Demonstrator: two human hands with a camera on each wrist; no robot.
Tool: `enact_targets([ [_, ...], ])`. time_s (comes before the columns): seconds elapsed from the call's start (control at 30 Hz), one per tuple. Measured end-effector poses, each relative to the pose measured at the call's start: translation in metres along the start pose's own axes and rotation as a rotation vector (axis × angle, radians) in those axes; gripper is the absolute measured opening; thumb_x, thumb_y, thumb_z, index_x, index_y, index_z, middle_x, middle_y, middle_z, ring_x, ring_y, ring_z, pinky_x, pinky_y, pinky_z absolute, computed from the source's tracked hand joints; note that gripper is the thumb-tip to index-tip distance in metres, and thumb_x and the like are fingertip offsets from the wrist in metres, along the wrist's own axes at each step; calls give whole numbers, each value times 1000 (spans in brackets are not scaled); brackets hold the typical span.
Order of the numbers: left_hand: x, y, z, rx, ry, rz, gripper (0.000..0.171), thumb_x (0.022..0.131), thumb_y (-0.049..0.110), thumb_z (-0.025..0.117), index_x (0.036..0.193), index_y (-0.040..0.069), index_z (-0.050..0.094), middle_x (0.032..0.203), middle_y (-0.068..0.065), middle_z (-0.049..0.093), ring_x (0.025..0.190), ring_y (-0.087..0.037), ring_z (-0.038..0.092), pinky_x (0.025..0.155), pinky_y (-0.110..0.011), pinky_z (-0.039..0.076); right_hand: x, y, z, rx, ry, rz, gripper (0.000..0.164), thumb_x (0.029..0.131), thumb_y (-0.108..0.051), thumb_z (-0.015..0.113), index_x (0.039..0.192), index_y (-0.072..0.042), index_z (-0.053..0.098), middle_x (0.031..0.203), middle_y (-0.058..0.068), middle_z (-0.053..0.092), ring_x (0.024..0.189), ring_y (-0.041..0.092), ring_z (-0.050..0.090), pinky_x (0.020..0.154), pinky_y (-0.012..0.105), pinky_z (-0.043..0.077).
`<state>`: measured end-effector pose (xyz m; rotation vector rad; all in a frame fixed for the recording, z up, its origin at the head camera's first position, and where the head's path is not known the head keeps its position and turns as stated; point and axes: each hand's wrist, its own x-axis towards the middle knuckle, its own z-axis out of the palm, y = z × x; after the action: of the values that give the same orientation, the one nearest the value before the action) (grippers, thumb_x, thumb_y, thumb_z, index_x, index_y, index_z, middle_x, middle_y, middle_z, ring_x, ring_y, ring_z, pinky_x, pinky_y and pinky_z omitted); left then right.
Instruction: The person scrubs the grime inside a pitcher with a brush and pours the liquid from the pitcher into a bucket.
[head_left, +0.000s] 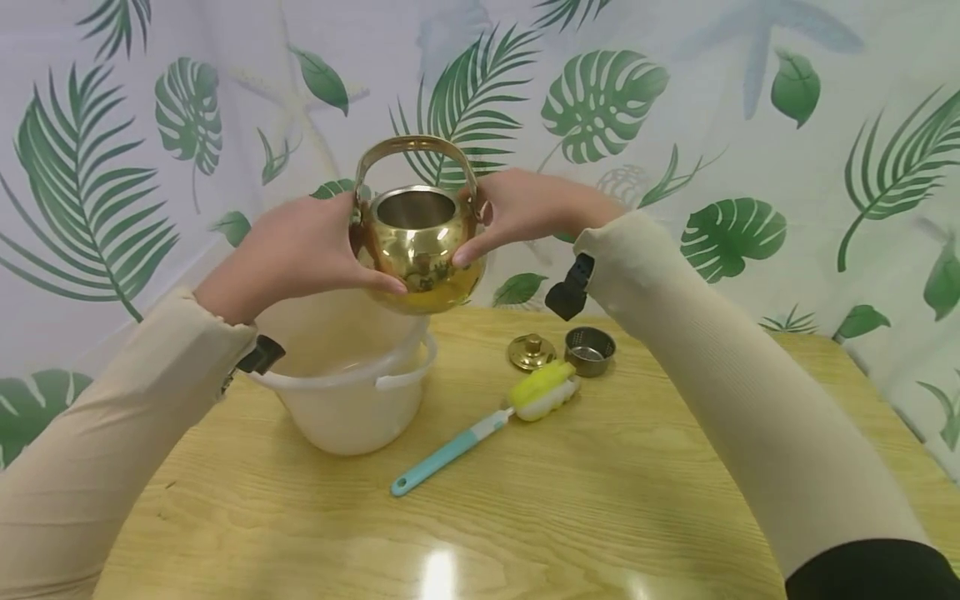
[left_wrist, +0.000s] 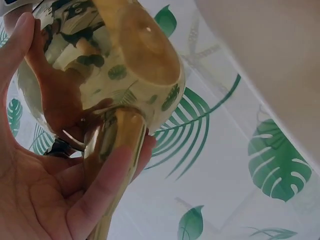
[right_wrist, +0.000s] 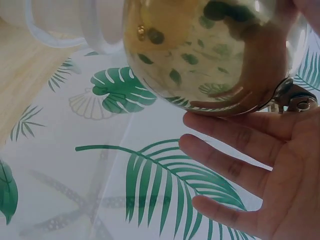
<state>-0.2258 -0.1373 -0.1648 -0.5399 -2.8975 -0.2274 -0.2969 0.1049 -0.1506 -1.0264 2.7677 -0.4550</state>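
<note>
A shiny gold teapot [head_left: 423,254] is held up over a white bucket [head_left: 348,412], its lidless round mouth tilted toward me. Its arched handle [head_left: 417,144] stands upright above the mouth. My left hand [head_left: 296,250] grips the teapot's left side with the thumb across the front. In the left wrist view, the fingers curl round the spout [left_wrist: 112,137]. My right hand [head_left: 528,208] holds the opposite side, thumb on the front. The right wrist view shows the forefinger against the teapot's body [right_wrist: 200,65] and the other fingers [right_wrist: 225,160] spread away from it.
On the wooden table [head_left: 600,500] lies a sponge brush with a blue handle [head_left: 442,462] and a yellow-and-white head [head_left: 543,390]. Behind its head are a gold lid [head_left: 532,352] and a small metal strainer [head_left: 590,352]. A leaf-printed cloth [head_left: 600,183] hangs behind the table.
</note>
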Motion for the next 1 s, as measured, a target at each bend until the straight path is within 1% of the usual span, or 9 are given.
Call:
enact_targets([
  [0.1,-6,-5,3,12,38,-22,86,56,72,73,109,8,49,81,-7,59,71,-22,55,58,-33,43,6,-5,4,-1,15,-18,77,71,-50,76,133,-13,47,125,5,58,113,22,53,94,37,44],
  [0.2,-11,-11,6,24,80,-34,89,53,70,76,107,4,49,80,-9,58,69,-23,55,55,-34,42,11,-10,9,-22,43,-39,76,70,-52,76,131,-16,47,124,1,58,110,20,53,90,35,44],
  [0.3,-14,-17,10,38,124,-33,92,53,68,78,108,1,49,80,-11,58,68,-25,55,55,-37,43,16,-14,13,-46,70,-39,82,69,-55,76,133,-16,44,127,1,56,112,19,51,90,35,44],
  [0.4,-16,-23,14,50,182,-14,93,52,64,80,109,-2,49,79,-13,59,67,-27,56,54,-40,44,20,-16,18,-93,105,-40,89,67,-59,74,138,-16,40,129,2,56,115,20,52,91,37,45],
  [0.53,-18,-30,23,64,277,34,94,51,59,84,112,-5,50,77,-16,61,63,-28,57,51,-40,45,24,-18,25,-176,171,-53,99,64,-67,72,142,-17,36,133,0,55,118,20,54,96,40,45],
  [0.67,-19,-39,32,74,374,78,96,50,54,87,116,-5,49,77,-20,62,64,-33,59,50,-44,46,28,-21,32,-255,243,-70,104,62,-70,71,143,-17,35,137,-2,52,125,17,50,107,50,33],
  [0.77,-20,-45,38,84,433,90,100,49,51,88,121,-5,46,81,-22,62,71,-36,61,53,-48,48,31,-23,37,-335,296,-84,107,61,-73,70,143,-15,34,135,0,54,126,17,49,106,52,29],
  [0.9,-22,-50,47,107,493,99,102,50,47,89,125,-6,43,85,-24,61,78,-40,60,57,-52,49,32,-26,44,-444,356,-86,111,61,-77,66,144,-11,31,130,5,57,120,21,52,99,46,33],
  [1.0,-23,-54,54,116,521,105,101,51,44,89,125,-7,42,87,-26,60,80,-41,58,58,-54,49,32,-27,50,-505,376,-81,113,63,-78,62,146,-9,28,132,7,55,121,24,51,102,48,31],
])
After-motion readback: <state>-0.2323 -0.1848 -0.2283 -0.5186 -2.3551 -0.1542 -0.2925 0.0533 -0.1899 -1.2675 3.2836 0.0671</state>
